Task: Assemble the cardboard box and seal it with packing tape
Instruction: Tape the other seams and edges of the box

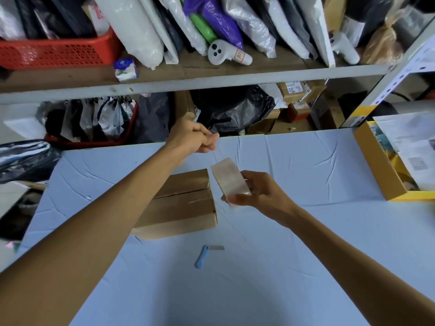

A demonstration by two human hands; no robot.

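Note:
A brown cardboard box (181, 203) lies on the pale blue table (306, 175), its top flaps folded shut with a seam across the middle; my left forearm hides its left part. My right hand (261, 196) holds a roll of clear packing tape (229, 182) just right of the box. My left hand (195, 137) is raised beyond the box near the table's far edge, fingertips pinched together, apparently on the free end of the tape; the clear strip between hand and roll is hard to see.
A small blue folding knife (203, 255) with its blade out lies on the table in front of the box. An open yellow-brown carton (379, 165) with papers stands at the right edge. Metal shelves (188, 83) packed with bags and parcels rise behind the table.

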